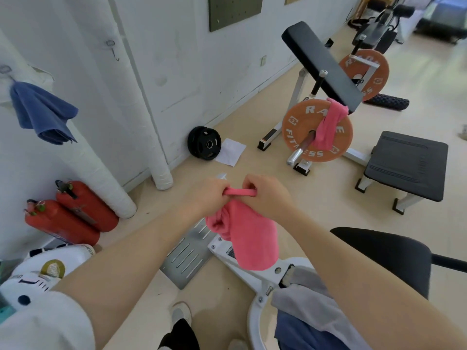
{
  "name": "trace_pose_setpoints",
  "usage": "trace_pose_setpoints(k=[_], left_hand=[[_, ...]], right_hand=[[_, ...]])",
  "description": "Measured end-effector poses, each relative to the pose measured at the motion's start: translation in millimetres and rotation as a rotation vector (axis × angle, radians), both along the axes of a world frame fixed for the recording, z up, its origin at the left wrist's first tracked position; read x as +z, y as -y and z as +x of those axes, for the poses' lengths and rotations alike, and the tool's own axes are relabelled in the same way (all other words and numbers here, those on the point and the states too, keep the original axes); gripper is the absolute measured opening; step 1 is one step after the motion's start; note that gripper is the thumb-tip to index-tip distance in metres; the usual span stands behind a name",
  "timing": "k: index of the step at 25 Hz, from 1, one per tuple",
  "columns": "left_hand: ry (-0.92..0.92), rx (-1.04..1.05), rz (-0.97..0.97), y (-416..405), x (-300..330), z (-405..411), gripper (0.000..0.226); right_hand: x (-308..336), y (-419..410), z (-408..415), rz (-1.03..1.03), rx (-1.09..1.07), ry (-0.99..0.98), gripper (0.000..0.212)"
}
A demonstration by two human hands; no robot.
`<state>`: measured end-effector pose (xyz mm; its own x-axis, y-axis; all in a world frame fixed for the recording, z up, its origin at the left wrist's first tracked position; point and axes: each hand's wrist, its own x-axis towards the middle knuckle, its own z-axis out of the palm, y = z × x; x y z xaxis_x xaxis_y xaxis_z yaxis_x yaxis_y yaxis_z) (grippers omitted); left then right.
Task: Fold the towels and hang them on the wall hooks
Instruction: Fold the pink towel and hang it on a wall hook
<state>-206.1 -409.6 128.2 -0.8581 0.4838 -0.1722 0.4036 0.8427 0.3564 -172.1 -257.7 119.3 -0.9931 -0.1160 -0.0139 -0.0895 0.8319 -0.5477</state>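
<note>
Hanging from both hands, a pink towel (242, 236) was held up over the floor (290, 198), just in front of the person. Its top edge was bunched into a thin roll, and this roll was pinched between the left hand (207, 195) and the right hand (265, 195). The fingers (249, 185) of each hand were curled tight around that edge. The two hands were kept close together, and the rest of the towel was left to hang down in soft folds.

Lower down, near the person's legs, a grey towel (303, 296) and a blue cloth (298, 332) were seen lying on a white machine frame (252, 269).

Off to the left, two red fire extinguishers (73, 215) were laid on the floor by the wall (177, 72).

Farther away, a second pink towel (328, 125) was draped over an orange weight plate (305, 132) on a black bench (321, 64). A black weight plate (204, 142) was leaned against the wall.

Up on the wall at the left, a blue towel (43, 112) was hung from a hook. Another wall hook (112, 49) was seen a little to its right, with nothing on it.
</note>
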Motion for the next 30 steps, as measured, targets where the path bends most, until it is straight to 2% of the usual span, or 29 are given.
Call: trace_pose_setpoints(k=[2, 4, 5, 6, 8, 9, 11, 14, 16, 17, 18, 19, 23, 24, 25, 27, 30], left_hand=[[0.067, 0.163, 0.11, -2.6, 0.8, 4.7, 0.022], [0.076, 0.493, 0.273, 4.7, -5.9, 6.0, 0.022], [0.106, 0.623, 0.321, 10.9, -13.3, 7.8, 0.026], [0.167, 0.656, 0.321, 13.4, -14.3, 14.4, 0.031], [0.322, 0.441, 0.275, 7.9, -12.1, 31.8, 0.055], [0.343, 0.28, 0.258, -0.3, -4.3, 44.8, 0.064], [0.229, 0.016, 0.224, -18.7, 10.1, 65.7, 0.059], [0.133, -0.099, 0.106, -35.5, 11.7, 77.4, 0.022], [0.112, -0.091, -0.056, -34.1, 2.8, 75.4, 0.027], [0.118, -0.072, -0.069, -32.0, -1.7, 76.1, 0.029], [0.154, 0.008, 0.018, -29.0, -5.8, 76.1, 0.026], [0.231, 0.16, 0.197, -25.8, -8.6, 77.3, 0.023], [0.732, 0.965, 1.172, -5.0, -19.6, 73.6, 0.03], [0.811, 1.072, 1.323, 1.3, -23.8, 71.5, 0.032], [0.833, 1.106, 1.35, 8.6, -29.4, 69.0, 0.033], [0.763, 1.0, 1.097, 18.9, -37.5, 71.3, 0.03], [0.433, 0.761, 0.381, 40.8, -46.2, 78.5, 0.035]], right_hand=[[2.1, -16.9, 8.1, -0.264, 0.073, 0.266, 0.023], [4.2, -33.3, 17.6, -0.534, 0.146, 0.531, 0.033], [5.1, -38.9, 22.1, -0.592, 0.167, 0.592, 0.031], [5.2, -41.9, 26.3, -0.586, 0.165, 0.581, 0.023], [2.3, -41.8, 31.9, -0.413, 0.151, 0.407, 0.006], [-0.2, -40.6, 34.9, -0.299, 0.163, 0.338, 0.007], [-2.3, -34.7, 43.9, -0.157, 0.219, 0.315, 0.01], [-3.0, -37.1, 57.2, -0.265, 0.239, 0.359, 0.016], [0.4, -49.8, 63.6, -0.359, 0.244, 0.409, 0.019], [0.4, -58.8, 66.6, -0.369, 0.248, 0.434, 0.014], [-1.0, -67.9, 69.3, -0.355, 0.242, 0.444, 0.005], [-2.8, -76.1, 72.2, -0.349, 0.214, 0.444, 0.005], [-14.9, -95.2, 76.5, -0.548, -0.104, 0.438, 0.015], [-15.7, -94.8, 76.7, -0.635, -0.182, 0.444, 0.013], [-16.1, -92.9, 76.3, -0.725, -0.252, 0.452, 0.012], [-17.4, -85.1, 74.7, -0.852, -0.354, 0.448, 0.015], [-20.3, -68.4, 70.6, -0.963, -0.388, 0.432, 0.016]])
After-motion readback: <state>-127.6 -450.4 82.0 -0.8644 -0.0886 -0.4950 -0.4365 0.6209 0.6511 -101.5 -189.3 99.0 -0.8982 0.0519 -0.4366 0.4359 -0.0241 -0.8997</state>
